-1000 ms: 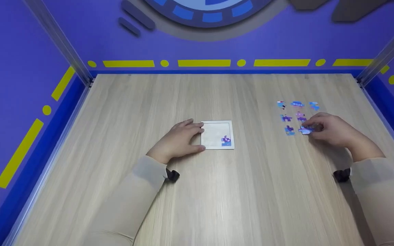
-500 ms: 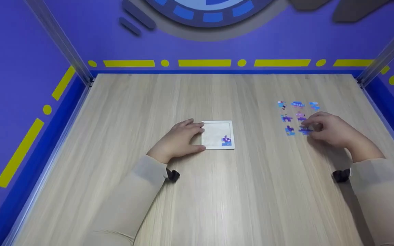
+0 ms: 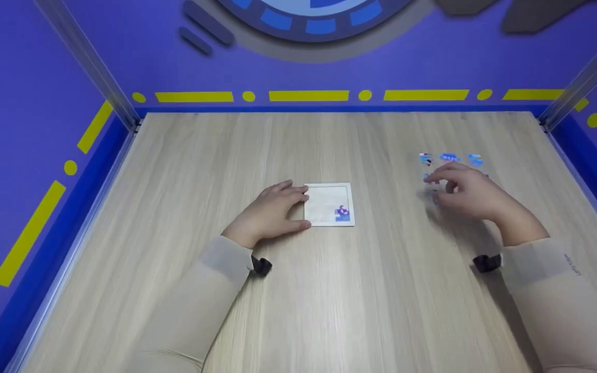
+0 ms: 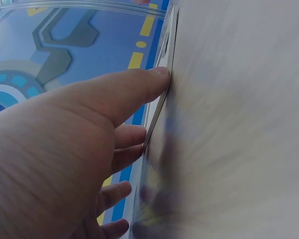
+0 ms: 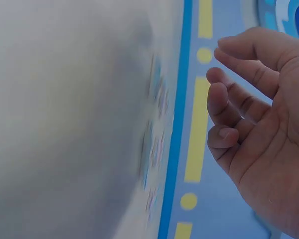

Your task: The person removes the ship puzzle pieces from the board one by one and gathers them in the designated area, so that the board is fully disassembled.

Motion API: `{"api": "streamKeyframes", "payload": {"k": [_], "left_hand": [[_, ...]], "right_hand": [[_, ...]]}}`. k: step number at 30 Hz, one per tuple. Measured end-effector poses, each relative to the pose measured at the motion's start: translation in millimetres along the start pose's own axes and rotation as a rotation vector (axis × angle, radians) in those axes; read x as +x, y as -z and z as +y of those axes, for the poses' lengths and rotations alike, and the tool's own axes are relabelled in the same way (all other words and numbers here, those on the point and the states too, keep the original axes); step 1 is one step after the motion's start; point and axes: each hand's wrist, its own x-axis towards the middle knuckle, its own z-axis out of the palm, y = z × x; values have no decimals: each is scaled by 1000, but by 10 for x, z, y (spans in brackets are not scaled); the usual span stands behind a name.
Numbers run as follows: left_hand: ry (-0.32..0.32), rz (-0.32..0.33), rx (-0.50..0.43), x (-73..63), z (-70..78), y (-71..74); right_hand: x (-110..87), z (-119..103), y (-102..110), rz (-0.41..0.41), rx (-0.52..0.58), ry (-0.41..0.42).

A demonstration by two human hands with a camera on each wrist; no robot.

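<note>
My left hand (image 3: 272,215) rests at the left side of a small square white puzzle tray (image 3: 324,185), its thumb at the near corner and its fingertips at the edge higher up. In the left wrist view the thumb (image 4: 139,89) lies along the tray's edge. One purple-and-blue jigsaw piece (image 3: 342,214) lies in the tray's lower right corner. My right hand (image 3: 469,194) hovers over the loose jigsaw pieces, hiding some of them. In the right wrist view that hand (image 5: 259,104) has loosely bent fingers, thumb apart from them, with nothing visible between.
Beyond my right hand lies a row of jigsaw pieces, among them a blue one (image 3: 450,157) and another at the right (image 3: 475,159). Blue-purple walls (image 3: 298,77) with yellow dashes enclose the wooden table (image 3: 298,140) at the back and sides.
My right hand has left the piece at the near right of the group and shifted left over the neighbouring pieces. My left hand and the tray stay as they were.
</note>
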Motion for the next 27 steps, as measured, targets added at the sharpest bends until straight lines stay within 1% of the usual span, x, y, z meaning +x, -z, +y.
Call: {"api": "streamKeyframes", "payload": {"k": [6,9,12,15,18,20,23,27], "left_hand": [[2,6,-4,1,6,-1],[13,11,-9,-6,11,10],[15,10,-21,-9,17,23],[15,11,-24,-8,18,26],[12,14,-15,-7,17,25],[8,15,-11,-7,20,25],[0,16,-8,-8,25,26],[-2,7,-4,-21,22,12]], "right_hand": [[198,-322,-26,-4,31,58],[293,-537,-12,17,76,72],[337,-785,-6,53,177,75],[349,-1026,-26,85,300,85],[359,-1205,-87,100,387,107],[367,-1278,-155,99,436,114],[381,-1317,-288,83,486,112],[407,-1293,-490,45,477,105]]}}
